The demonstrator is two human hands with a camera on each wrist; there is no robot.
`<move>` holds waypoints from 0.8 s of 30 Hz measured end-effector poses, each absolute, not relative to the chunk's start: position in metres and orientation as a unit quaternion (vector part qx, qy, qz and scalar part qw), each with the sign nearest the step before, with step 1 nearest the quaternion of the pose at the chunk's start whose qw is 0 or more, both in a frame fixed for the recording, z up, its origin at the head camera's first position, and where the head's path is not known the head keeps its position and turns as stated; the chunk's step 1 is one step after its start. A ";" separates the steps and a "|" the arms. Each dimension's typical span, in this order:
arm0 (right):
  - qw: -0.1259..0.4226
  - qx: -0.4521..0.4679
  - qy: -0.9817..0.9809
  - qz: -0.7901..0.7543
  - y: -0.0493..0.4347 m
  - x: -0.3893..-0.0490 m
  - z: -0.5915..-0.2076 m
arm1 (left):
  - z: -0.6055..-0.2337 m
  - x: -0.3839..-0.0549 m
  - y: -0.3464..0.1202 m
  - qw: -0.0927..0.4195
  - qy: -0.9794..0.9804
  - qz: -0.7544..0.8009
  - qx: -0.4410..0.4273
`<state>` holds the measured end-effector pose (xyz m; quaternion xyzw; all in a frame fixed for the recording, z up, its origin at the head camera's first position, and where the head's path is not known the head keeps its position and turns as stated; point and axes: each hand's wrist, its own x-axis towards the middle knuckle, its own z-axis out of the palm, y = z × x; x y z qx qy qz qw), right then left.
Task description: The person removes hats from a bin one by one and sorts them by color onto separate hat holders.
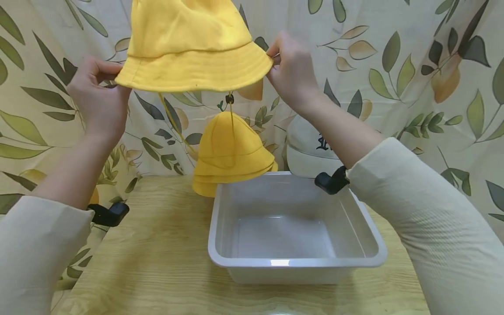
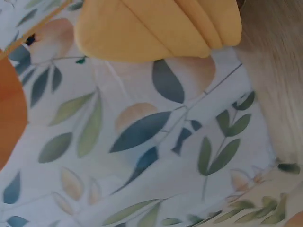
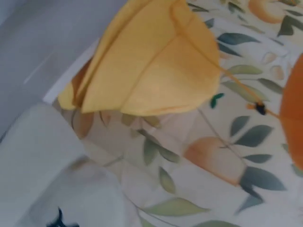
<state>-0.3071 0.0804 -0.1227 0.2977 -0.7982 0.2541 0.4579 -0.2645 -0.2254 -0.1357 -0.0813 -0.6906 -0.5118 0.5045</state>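
Observation:
A yellow bucket hat (image 1: 189, 48) is held up in the air, brim down, its crown cut off by the top of the head view. My left hand (image 1: 100, 92) pinches the brim's left end, and my right hand (image 1: 293, 72) pinches its right end. A thin yellow cord with a black toggle (image 1: 229, 99) hangs below the brim. Beneath it stands a stack of yellow hats (image 1: 232, 144), also seen in the left wrist view as yellow hats (image 2: 151, 30). Neither wrist view shows a hand; the held hat (image 3: 293, 113) enters the right one at its edge.
A pale grey plastic basin (image 1: 297, 263) stands on the wooden table (image 1: 157, 262), beside the hat stack. Behind its back right rim is a white cap (image 1: 305, 148) with dark lettering, partly hidden by my right forearm. A leaf-patterned curtain (image 1: 425, 131) hangs behind.

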 end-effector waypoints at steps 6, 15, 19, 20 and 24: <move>0.468 0.264 -0.795 0.281 0.075 -0.337 -0.147 | -0.154 -0.295 -0.224 0.564 -0.670 -0.474 -0.096; 0.412 0.228 -0.834 0.288 0.074 -0.371 -0.195 | -0.187 -0.324 -0.223 0.567 -0.679 -0.461 -0.062; 0.375 0.210 -0.856 0.286 0.076 -0.379 -0.209 | -0.211 -0.332 -0.221 0.569 -0.693 -0.437 -0.065; 0.369 0.208 -0.860 0.284 0.077 -0.381 -0.212 | -0.217 -0.335 -0.220 0.566 -0.696 -0.437 -0.065; 0.354 0.203 -0.869 0.281 0.080 -0.387 -0.224 | -0.238 -0.346 -0.217 0.553 -0.710 -0.432 -0.061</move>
